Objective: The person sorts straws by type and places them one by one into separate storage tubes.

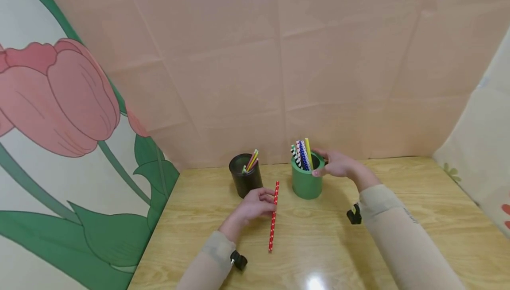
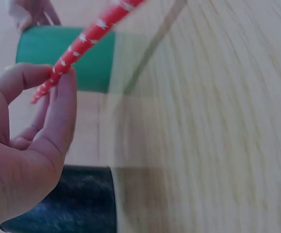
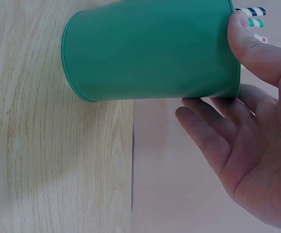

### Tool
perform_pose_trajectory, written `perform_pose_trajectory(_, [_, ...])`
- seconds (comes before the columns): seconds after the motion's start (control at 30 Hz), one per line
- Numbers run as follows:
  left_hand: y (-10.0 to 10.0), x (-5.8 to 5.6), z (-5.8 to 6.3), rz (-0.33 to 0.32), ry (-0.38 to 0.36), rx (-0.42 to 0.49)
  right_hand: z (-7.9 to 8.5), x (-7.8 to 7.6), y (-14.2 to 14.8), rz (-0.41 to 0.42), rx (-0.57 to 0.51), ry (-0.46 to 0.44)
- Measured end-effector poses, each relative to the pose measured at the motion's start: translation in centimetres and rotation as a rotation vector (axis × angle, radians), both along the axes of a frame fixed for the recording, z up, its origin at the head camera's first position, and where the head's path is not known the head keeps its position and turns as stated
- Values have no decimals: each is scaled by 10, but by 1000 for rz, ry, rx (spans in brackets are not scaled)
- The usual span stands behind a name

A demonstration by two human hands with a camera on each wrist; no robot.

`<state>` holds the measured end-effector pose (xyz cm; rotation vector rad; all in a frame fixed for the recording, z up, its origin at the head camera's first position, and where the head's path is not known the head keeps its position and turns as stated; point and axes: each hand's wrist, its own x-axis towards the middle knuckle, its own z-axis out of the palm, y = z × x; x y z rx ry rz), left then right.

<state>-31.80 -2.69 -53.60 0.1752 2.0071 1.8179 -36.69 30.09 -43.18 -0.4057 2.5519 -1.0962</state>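
Between thumb and fingertips, my left hand (image 1: 253, 204) pinches a red paper straw (image 1: 272, 228) patterned with small white stars. In the left wrist view the straw (image 2: 84, 43) slants up and to the right, away from the fingers. My right hand (image 1: 338, 164) holds the green cup (image 1: 307, 186) near its top, thumb at the rim and fingers around the far side. Several patterned straws (image 1: 303, 155) stand in this cup: black-and-white striped, blue dotted and yellow among them. The right wrist view shows the green cup (image 3: 150, 53) from its side, its bottom edge at the wood.
Just beyond my left hand stands a black cup (image 1: 248, 183) holding several thin coloured sticks (image 1: 252, 160). The wooden table (image 1: 318, 245) ends at a pinkish cloth backdrop (image 1: 223, 82). A wall hanging with tulips (image 1: 52, 99) borders the left side.
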Motion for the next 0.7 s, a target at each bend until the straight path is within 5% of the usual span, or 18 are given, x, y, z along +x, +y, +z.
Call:
perform_pose_trajectory(0.17, [9,4,12,49,85,107,-3,1,-2,8,-8,1])
perform_pose_trajectory(0.7, [51,7,54,397,239,492,-1,5,-1,-12,-9,-9])
